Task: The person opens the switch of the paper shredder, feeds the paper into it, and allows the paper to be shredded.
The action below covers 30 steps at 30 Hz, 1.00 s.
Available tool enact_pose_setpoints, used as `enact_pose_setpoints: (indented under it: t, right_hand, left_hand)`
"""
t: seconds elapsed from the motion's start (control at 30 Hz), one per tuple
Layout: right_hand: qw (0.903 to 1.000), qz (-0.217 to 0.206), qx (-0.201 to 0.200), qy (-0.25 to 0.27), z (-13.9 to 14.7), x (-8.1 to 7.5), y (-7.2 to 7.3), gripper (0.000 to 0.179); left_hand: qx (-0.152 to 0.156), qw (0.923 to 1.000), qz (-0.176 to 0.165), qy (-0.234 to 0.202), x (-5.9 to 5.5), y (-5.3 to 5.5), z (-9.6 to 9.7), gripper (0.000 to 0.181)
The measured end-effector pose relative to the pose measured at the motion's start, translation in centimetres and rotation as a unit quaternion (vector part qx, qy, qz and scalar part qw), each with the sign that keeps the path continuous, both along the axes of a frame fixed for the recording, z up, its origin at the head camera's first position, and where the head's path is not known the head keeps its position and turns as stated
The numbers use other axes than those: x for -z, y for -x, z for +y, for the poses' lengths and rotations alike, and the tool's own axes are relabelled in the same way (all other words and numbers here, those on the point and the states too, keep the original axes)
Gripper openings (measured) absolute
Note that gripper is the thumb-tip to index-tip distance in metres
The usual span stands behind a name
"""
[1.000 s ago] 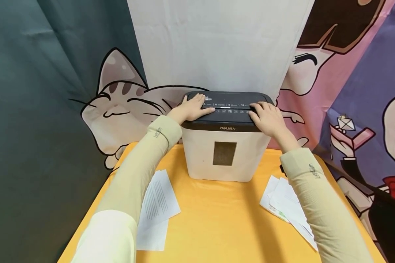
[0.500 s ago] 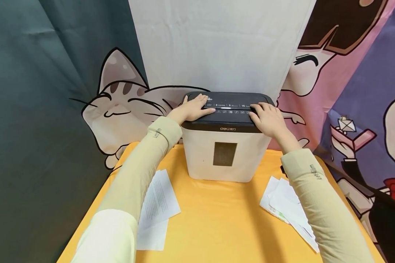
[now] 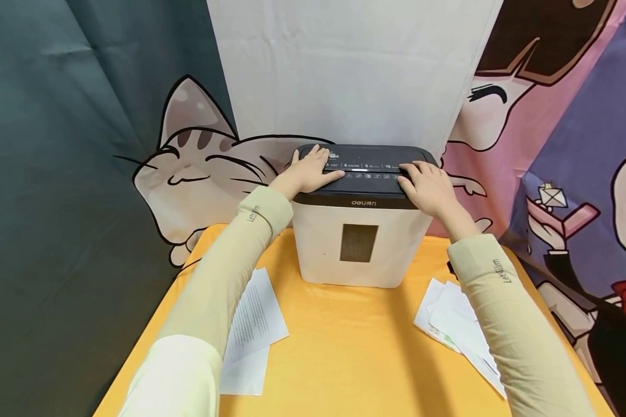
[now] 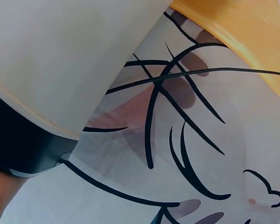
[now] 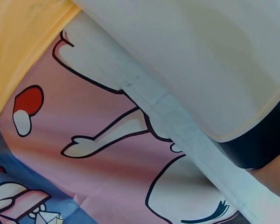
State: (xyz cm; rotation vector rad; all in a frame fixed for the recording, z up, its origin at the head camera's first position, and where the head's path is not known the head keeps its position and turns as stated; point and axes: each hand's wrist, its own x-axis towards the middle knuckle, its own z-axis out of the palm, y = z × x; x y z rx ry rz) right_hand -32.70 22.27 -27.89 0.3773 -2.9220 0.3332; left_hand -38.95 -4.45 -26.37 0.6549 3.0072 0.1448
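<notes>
A paper shredder (image 3: 318, 249) with a white bin, a small dark window and a black lid (image 3: 375, 155) stands upright at the table's far side. My left hand (image 3: 310, 172) rests on the lid's left end, fingers spread forward and thumb pointing inward along the narrow slot. On the opposite end lies my right hand (image 3: 429, 186), its fingers over the lid's top and front edge. Both wrist views show the bin's white side close up. A bit of the left hand (image 4: 4, 193) shows in the left wrist view, and of the right hand (image 5: 275, 177) in the right wrist view; fingers are hidden there.
Printed sheets (image 3: 255, 318) lie on the left of the yellow-covered table (image 3: 339, 347), partly under the left sleeve. More loose papers (image 3: 456, 318) lie at the right beside the right sleeve. A printed curtain (image 3: 355, 69) hangs directly behind the shredder. A thin dark cord (image 4: 233, 70) crosses the left wrist view.
</notes>
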Motion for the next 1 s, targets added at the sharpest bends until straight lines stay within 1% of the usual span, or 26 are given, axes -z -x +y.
enact_pose_setpoints:
  t: [0.17,0.23,0.33,0.43,0.53,0.67,0.73,0.83,0.93,1.0]
  right_hand:
    - [1.0,0.005,-0.006,0.003,-0.2,0.0,0.0,0.051]
    - [1.0,0.004,-0.006,0.004,-0.2,0.0,-0.1,0.05]
    - [1.0,-0.001,-0.007,0.0,0.0,0.1,-0.1,0.05]
    - [1.0,-0.001,-0.006,-0.005,0.1,0.1,-0.2,0.049]
    - [0.9999,0.007,0.001,-0.012,-0.1,-0.1,-0.4,0.047]
    - [0.9996,0.02,0.012,-0.013,-0.7,-0.4,-0.7,0.045]
    - [0.9996,0.027,0.011,0.0,-0.8,-0.5,-0.8,0.044]
    - [0.9982,0.043,0.006,0.042,-0.7,-0.3,-1.2,0.043]
    - [0.9936,0.067,0.002,0.09,-0.5,0.2,-1.8,0.04]
    - [0.9894,0.087,0.0,0.116,-0.5,0.6,-2.4,0.04]
  left_hand:
    - [-0.015,0.9996,0.01,-0.021,0.0,-0.5,-0.3,0.085]
    - [-0.02,0.9992,0.019,-0.03,0.1,-0.8,-0.3,0.085]
    - [-0.026,0.9982,0.04,-0.035,0.4,-1.2,-0.3,0.081]
    - [-0.029,0.9963,0.072,-0.036,0.7,-1.6,-0.1,0.074]
    - [-0.016,0.9935,0.11,-0.026,0.6,-2.0,-0.1,0.068]
    - [0.014,0.9873,0.158,-0.006,0.2,-2.5,-0.3,0.063]
    - [0.023,0.9846,0.173,-0.001,0.1,-2.8,-0.5,0.061]
    - [0.031,0.9831,0.18,-0.009,0.1,-3.3,-0.9,0.059]
    - [0.041,0.9811,0.187,-0.026,0.3,-3.8,-1.4,0.057]
    - [0.049,0.9782,0.198,-0.038,0.5,-4.1,-1.8,0.056]
